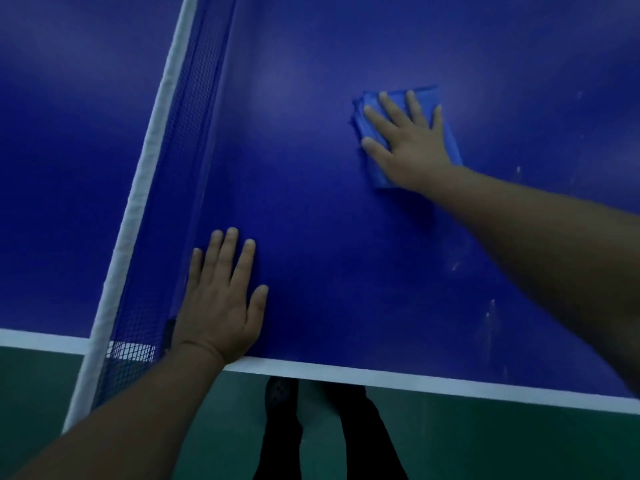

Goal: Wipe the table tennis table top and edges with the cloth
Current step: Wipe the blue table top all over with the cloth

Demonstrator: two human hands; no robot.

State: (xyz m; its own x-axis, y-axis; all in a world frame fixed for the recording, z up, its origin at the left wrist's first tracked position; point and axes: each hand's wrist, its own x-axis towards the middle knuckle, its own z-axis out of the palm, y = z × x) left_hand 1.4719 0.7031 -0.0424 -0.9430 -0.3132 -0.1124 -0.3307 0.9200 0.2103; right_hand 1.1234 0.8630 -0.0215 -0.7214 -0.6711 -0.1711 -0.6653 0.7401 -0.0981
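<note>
The dark blue table tennis table top (329, 237) fills most of the head view, with a white line along its near edge (415, 379). A folded blue cloth (429, 95) lies flat on the top, right of centre. My right hand (405, 140) presses down on the cloth with fingers spread, arm stretched out from the right. My left hand (221, 299) rests flat on the bare table near the front edge, beside the net, holding nothing.
The net (194, 140) with its white top band (152, 140) runs diagonally from bottom left to top centre. White smudges (491, 313) mark the table at the right. Below the edge are green floor (485, 441) and my dark trouser legs (363, 441).
</note>
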